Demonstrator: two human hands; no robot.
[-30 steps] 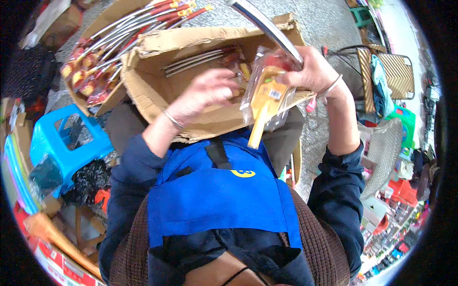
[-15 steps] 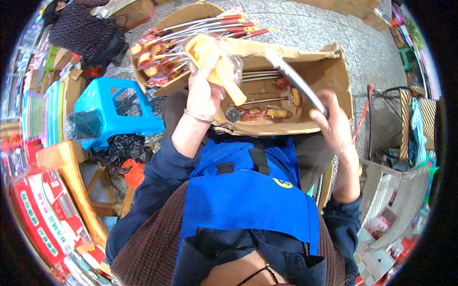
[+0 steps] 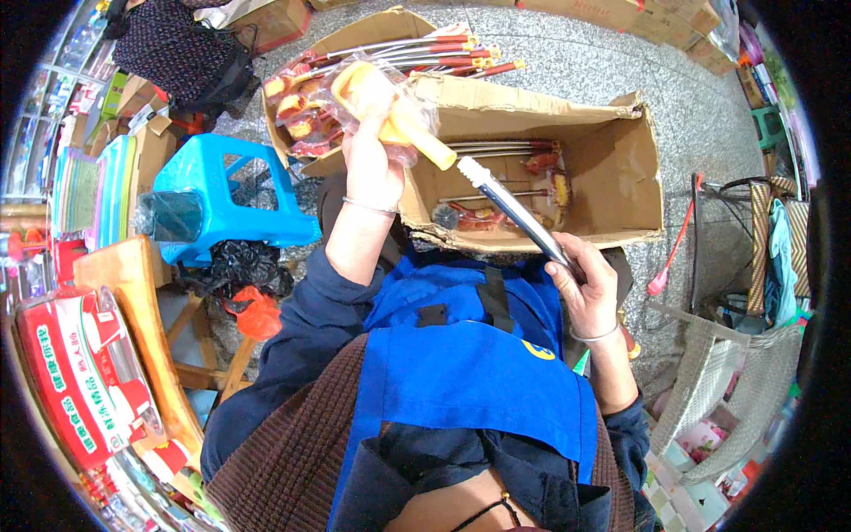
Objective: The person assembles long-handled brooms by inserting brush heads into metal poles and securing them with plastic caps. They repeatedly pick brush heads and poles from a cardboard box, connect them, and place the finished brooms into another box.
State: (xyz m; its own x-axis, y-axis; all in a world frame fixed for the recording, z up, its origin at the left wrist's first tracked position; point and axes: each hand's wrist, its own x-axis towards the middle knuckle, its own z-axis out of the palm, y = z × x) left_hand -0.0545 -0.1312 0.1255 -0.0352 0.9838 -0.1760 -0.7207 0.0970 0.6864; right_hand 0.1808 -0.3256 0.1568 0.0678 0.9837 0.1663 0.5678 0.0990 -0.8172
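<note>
My left hand is closed around a yellow plastic head with a tubular neck, partly wrapped in clear film. Its underside is hidden. Between the fingers and thumb of my right hand is the lower end of a shiny metal tube. A white ribbed plug tips the tube's upper end, close to the open-looking end of the yellow neck; a small gap shows between them. Both are held above the near side of a long cardboard box, where wrapped red-and-yellow heads and metal rods lie.
Behind my left hand, a second carton holds wrapped heads and several rods with red ends. To the left stand a blue plastic stool, a black bag and a wooden chair. A mesh basket is at right.
My right hand has come down and to the left, bringing the tube's white plug to the end of the yellow neck. My left hand keeps its hold on the yellow head.
</note>
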